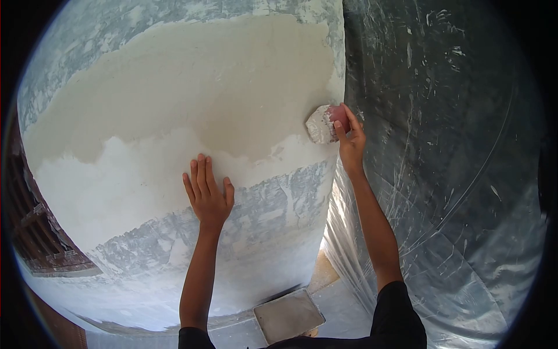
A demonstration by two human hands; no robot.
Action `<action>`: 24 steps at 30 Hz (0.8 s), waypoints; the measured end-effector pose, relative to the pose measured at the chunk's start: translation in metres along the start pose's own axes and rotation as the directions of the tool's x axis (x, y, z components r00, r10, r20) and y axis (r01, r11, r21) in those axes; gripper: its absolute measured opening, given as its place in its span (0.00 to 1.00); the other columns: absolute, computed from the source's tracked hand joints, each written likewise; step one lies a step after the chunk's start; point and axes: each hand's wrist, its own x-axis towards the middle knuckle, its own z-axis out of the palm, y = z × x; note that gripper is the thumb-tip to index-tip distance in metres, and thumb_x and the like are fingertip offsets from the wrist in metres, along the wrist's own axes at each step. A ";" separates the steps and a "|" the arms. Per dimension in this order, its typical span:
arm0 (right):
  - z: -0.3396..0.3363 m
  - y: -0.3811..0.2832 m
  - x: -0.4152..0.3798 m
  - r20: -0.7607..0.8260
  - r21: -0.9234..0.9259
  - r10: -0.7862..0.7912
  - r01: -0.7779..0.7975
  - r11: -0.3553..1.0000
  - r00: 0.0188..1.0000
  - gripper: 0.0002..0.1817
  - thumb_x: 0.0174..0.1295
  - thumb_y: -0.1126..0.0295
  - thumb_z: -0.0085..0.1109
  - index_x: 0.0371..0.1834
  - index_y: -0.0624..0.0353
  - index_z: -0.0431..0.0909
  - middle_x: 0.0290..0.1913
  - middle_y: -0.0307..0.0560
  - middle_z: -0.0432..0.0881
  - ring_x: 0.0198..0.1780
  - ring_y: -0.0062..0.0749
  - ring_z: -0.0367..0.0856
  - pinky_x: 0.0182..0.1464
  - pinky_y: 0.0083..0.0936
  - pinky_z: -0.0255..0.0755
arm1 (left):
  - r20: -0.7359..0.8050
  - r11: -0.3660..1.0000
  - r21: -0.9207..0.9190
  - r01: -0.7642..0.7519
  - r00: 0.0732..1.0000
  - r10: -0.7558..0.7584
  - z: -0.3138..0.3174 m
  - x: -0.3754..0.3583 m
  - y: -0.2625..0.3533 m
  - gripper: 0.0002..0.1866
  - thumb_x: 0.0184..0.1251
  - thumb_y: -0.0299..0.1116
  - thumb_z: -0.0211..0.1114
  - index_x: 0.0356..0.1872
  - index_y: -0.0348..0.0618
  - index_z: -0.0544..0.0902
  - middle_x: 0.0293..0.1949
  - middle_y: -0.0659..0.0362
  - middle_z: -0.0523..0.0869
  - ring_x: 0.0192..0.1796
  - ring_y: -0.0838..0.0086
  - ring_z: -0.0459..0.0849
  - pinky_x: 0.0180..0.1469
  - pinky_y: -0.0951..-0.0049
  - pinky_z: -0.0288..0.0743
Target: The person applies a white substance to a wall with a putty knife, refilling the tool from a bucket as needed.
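Fingers spread, my left hand (208, 192) lies flat on the wall (232, 81), near the lower border of a damp beige patch, and holds nothing. At the wall's right edge my right hand (350, 139) grips a red block (339, 118) between thumb and fingers. White paste covers the left part of the block, which is against or very close to the wall surface. Around the beige area the wall is whitish, with streaky blue-grey parts above and below.
Dark plastic sheeting (442, 145) with white smears hangs on the right, with clearer folds lower down. A rectangular tray (289, 317) stands below, between my arms. A brown slatted structure (35, 224) is at the far left.
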 end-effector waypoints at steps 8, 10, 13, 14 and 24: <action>-0.009 0.032 0.005 -0.266 0.182 0.033 0.016 0.983 0.963 0.24 0.70 0.72 0.62 0.69 0.61 0.74 0.63 0.48 0.77 0.63 0.29 0.75 0.68 0.26 0.64 | 0.001 1.000 0.001 -0.004 1.000 0.004 0.000 0.000 0.000 0.31 0.70 0.37 0.55 0.72 0.33 0.65 0.74 0.48 0.68 0.78 0.57 0.63 0.78 0.48 0.50; -0.011 0.017 0.004 -0.306 0.267 0.093 -0.009 0.964 0.947 0.25 0.71 0.74 0.60 0.71 0.64 0.70 0.66 0.48 0.75 0.65 0.28 0.74 0.69 0.25 0.64 | -0.007 1.000 0.012 -0.005 1.000 0.005 0.000 0.000 0.000 0.31 0.70 0.37 0.55 0.72 0.33 0.66 0.73 0.48 0.68 0.78 0.57 0.63 0.78 0.48 0.51; -0.004 0.015 -0.003 -0.271 0.321 0.097 -0.005 0.947 0.958 0.26 0.71 0.73 0.60 0.71 0.65 0.70 0.67 0.48 0.76 0.65 0.28 0.74 0.69 0.25 0.64 | -0.022 1.000 0.014 0.014 1.000 -0.014 0.002 -0.001 0.000 0.31 0.69 0.37 0.56 0.72 0.35 0.69 0.74 0.50 0.69 0.78 0.60 0.63 0.79 0.51 0.50; -0.002 0.017 -0.008 -0.199 0.292 0.044 0.017 0.956 0.979 0.26 0.70 0.70 0.63 0.70 0.62 0.73 0.64 0.47 0.79 0.64 0.28 0.75 0.67 0.26 0.64 | -0.022 1.000 0.013 0.014 1.000 -0.013 0.003 -0.001 -0.001 0.31 0.69 0.37 0.56 0.72 0.35 0.69 0.74 0.50 0.69 0.78 0.60 0.63 0.79 0.51 0.50; 0.001 0.004 -0.009 -0.331 0.354 0.103 0.022 0.935 0.938 0.26 0.70 0.69 0.63 0.70 0.61 0.73 0.63 0.49 0.78 0.64 0.34 0.75 0.69 0.31 0.65 | -0.007 1.000 0.012 0.002 1.000 -0.002 0.001 -0.001 -0.001 0.31 0.70 0.37 0.55 0.72 0.33 0.67 0.73 0.48 0.68 0.78 0.56 0.63 0.78 0.48 0.50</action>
